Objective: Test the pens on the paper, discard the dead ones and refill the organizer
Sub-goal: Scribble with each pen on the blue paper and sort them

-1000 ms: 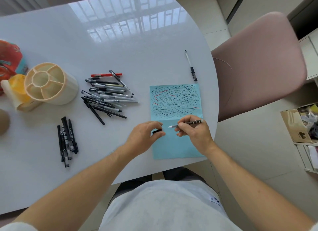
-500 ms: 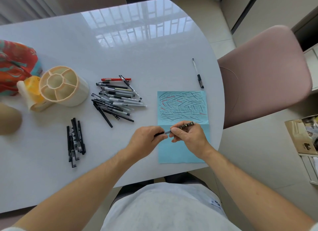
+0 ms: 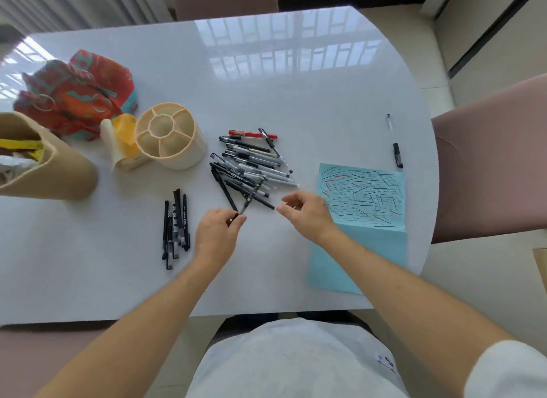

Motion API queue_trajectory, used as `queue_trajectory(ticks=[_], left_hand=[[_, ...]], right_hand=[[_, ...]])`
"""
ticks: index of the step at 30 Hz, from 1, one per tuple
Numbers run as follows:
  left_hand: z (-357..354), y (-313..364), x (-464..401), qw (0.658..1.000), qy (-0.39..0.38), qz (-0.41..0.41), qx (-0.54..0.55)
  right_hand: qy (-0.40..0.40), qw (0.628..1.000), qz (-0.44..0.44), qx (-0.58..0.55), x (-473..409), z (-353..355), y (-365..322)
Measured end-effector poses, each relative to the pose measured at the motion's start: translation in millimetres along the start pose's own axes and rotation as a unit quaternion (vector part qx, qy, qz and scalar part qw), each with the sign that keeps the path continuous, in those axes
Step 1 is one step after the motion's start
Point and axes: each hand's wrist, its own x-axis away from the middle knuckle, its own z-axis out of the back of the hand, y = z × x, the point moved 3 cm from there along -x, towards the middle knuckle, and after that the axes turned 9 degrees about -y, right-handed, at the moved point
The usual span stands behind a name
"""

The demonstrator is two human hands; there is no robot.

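Pinching blurred pen (image 3: pixel 251 197) over pile: left hand (image 3: pixel 217 233) fingers; right hand (image 3: pixel 307 214) fingers loosely spread, empty.

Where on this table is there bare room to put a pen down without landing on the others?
Bare patches: the wide far stretch of the white table beyond the pen pile; the strip between that pile and the blue paper; the near left corner, below the tan bag. Crowded: around the round organizer, the pile, and the row of black pens.

Glossy white table (image 3: pixel 266 71) w/ window glare, pink chairs (image 3: pixel 488 160), pale tile floor (image 3: pixel 414 42).
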Motion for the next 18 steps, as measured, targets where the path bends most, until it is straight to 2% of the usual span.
queue_trajectory(ticks=[5, 10, 14, 18], left_hand=[[27, -70, 2, 0.991, 0.014, 0.132, 0.031], [32, -91, 1, 0.987, -0.014, 0.161, 0.003], [35, -94, -3, 0.984, -0.023, 0.169, -0.057], [39, -98, -7, 0.978, -0.02, 0.19, -0.078]], right_hand=[[0.004, 0.971, 0.033, 0.239, -34, -34, -12], [0.021, 0.933, 0.041, 0.356, -46, -45, -11], [0.023, 0.938, 0.069, 0.34, -45, -44, -8], [0.029, 0.984, 0.072, 0.162, -27, -24, -2]])
